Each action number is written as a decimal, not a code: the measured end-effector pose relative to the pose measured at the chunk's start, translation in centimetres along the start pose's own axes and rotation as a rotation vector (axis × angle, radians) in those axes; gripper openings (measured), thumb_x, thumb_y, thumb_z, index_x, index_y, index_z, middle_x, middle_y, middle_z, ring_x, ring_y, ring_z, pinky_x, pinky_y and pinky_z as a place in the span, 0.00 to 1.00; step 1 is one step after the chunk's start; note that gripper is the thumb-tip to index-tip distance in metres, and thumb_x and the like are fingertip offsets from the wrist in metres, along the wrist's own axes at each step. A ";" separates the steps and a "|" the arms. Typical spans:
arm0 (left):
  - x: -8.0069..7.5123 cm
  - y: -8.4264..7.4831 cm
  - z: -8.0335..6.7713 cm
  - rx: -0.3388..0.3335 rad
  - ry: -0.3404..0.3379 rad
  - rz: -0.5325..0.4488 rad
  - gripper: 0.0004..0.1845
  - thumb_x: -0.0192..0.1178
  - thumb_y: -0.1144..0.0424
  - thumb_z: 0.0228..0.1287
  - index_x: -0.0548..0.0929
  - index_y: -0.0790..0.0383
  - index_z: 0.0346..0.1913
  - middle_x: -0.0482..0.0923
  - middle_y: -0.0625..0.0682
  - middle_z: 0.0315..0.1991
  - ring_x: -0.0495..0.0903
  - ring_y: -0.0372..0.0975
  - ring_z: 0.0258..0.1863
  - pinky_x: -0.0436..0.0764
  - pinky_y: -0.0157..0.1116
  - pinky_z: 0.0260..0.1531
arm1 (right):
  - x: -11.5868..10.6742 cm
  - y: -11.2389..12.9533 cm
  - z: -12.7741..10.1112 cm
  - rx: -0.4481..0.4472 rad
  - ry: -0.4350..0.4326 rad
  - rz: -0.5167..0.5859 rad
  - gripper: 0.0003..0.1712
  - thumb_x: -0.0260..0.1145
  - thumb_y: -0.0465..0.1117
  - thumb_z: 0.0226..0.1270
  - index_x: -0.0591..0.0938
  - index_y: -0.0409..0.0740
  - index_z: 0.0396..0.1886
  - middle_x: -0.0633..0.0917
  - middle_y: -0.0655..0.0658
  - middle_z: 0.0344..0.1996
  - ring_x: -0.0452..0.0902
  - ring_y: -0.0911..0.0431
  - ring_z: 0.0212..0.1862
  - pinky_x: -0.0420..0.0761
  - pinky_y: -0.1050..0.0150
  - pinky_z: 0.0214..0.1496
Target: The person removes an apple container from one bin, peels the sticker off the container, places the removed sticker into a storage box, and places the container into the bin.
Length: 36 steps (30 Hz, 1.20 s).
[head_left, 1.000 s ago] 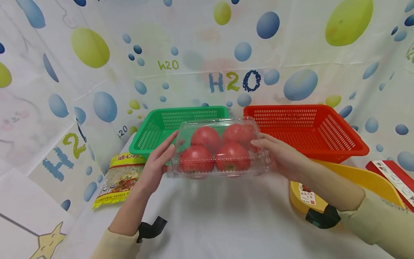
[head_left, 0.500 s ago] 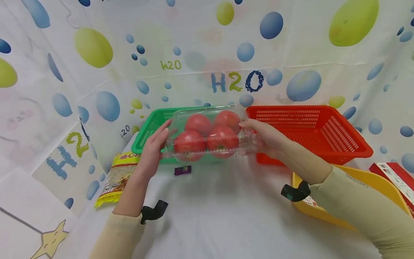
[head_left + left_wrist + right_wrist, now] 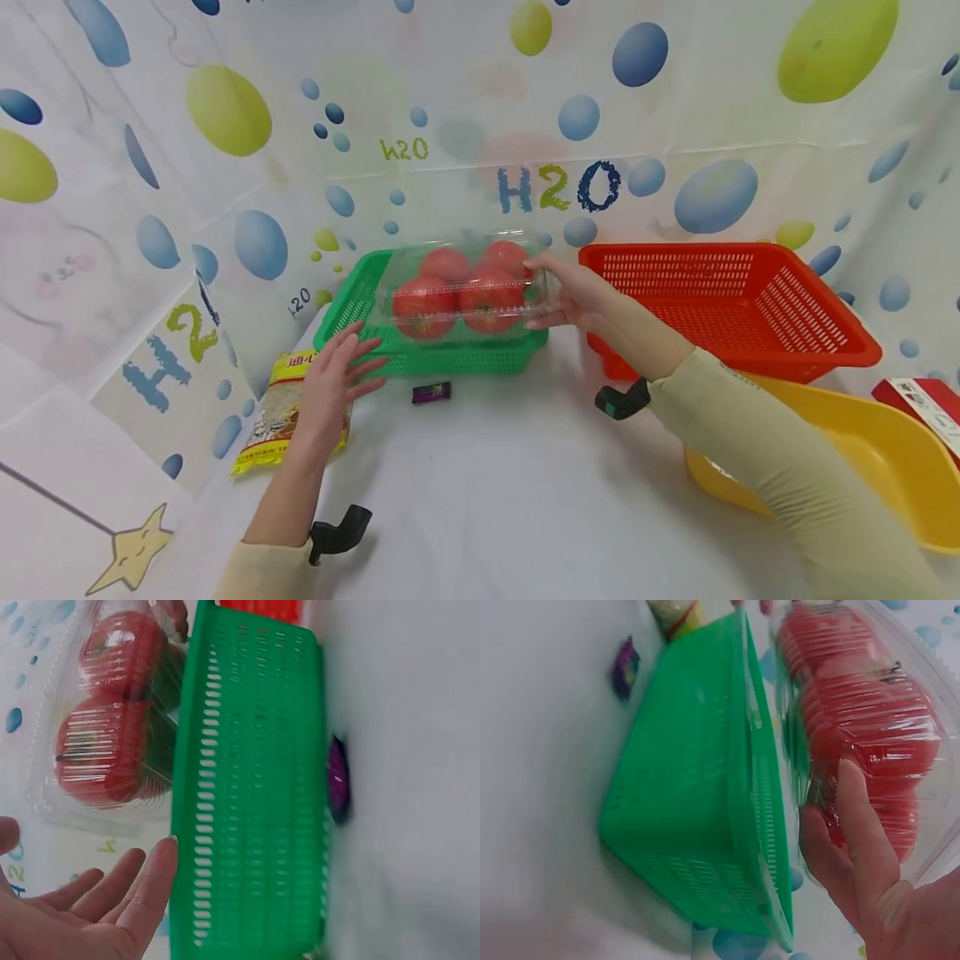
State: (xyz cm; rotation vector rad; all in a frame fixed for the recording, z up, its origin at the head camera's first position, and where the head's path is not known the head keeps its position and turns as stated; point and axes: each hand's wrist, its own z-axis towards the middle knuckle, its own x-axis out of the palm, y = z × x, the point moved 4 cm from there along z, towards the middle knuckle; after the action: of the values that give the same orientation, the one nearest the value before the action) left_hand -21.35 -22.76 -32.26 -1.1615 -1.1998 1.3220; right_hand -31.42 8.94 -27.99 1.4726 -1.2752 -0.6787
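A clear plastic clamshell box (image 3: 384,310) with several red tomatoes (image 3: 491,290) inside is held over the green basket (image 3: 465,362). My right hand (image 3: 576,293) grips the box's right end, thumb on the lid and fingers at its side. In the right wrist view the tomatoes (image 3: 877,712) press close under the ribbed plastic. My left hand (image 3: 330,379) is apart from the box, in front of the basket's left side, with its fingers spread. The left wrist view has those fingers (image 3: 154,892) beside the basket's rim, holding nothing.
A red basket (image 3: 697,304) stands right of the green one. In front of it is a yellow bin (image 3: 862,442), with a red box (image 3: 926,412) beyond. A small purple packet (image 3: 431,392) lies before the green basket; a yellow-banded food bag (image 3: 281,412) lies left.
The tomato box has moved away and left, from above the table's middle to over the green basket. My left hand has let go of it and drawn back; my right hand still holds on.
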 end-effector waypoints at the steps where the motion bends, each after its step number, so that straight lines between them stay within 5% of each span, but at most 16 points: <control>1: -0.3 0.2 -0.1 -0.010 -0.006 0.002 0.34 0.45 0.43 0.80 0.60 0.57 0.79 0.73 0.58 0.67 0.81 0.42 0.57 0.82 0.34 0.50 | 0.1 0.2 0.4 0.006 -0.001 -0.002 0.41 0.62 0.53 0.73 0.54 0.56 0.78 0.68 0.39 0.67 0.73 0.39 0.62 0.87 0.54 0.42; 13: -3.6 2.1 -0.5 -0.180 -0.165 -0.059 0.35 0.51 0.48 0.79 0.53 0.53 0.81 0.81 0.45 0.53 0.85 0.37 0.49 0.83 0.34 0.45 | 1.9 1.7 4.3 0.031 -0.033 -0.004 0.38 0.65 0.55 0.70 0.58 0.58 0.73 0.74 0.33 0.61 0.80 0.39 0.52 0.87 0.53 0.42; 19: -4.3 2.9 -0.2 -0.254 -0.192 -0.177 0.36 0.50 0.50 0.80 0.46 0.47 0.81 0.71 0.56 0.67 0.84 0.40 0.52 0.83 0.36 0.47 | 2.9 1.8 6.3 0.018 -0.003 0.005 0.33 0.64 0.53 0.70 0.63 0.55 0.70 0.74 0.34 0.60 0.79 0.38 0.52 0.85 0.48 0.47; 24: -4.5 3.4 0.4 -0.281 -0.230 -0.306 0.36 0.50 0.52 0.80 0.44 0.44 0.81 0.67 0.57 0.70 0.83 0.41 0.54 0.83 0.37 0.48 | 3.5 1.6 8.6 0.009 0.037 0.031 0.35 0.66 0.53 0.69 0.63 0.55 0.70 0.72 0.34 0.62 0.77 0.36 0.55 0.77 0.42 0.60; 36: -3.6 5.5 2.6 -0.241 -0.374 -0.534 0.38 0.56 0.58 0.77 0.48 0.44 0.81 0.75 0.56 0.59 0.88 0.41 0.43 0.85 0.38 0.43 | 3.6 -0.7 12.1 0.102 0.070 -0.023 0.45 0.64 0.50 0.67 0.53 0.56 0.78 0.67 0.26 0.66 0.74 0.32 0.61 0.70 0.40 0.65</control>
State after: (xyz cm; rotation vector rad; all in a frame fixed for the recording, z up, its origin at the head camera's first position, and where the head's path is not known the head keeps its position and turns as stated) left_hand -23.94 -26.74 -37.44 -0.6851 -1.8319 1.0205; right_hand -40.98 1.52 -31.70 1.5831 -1.2557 -0.5792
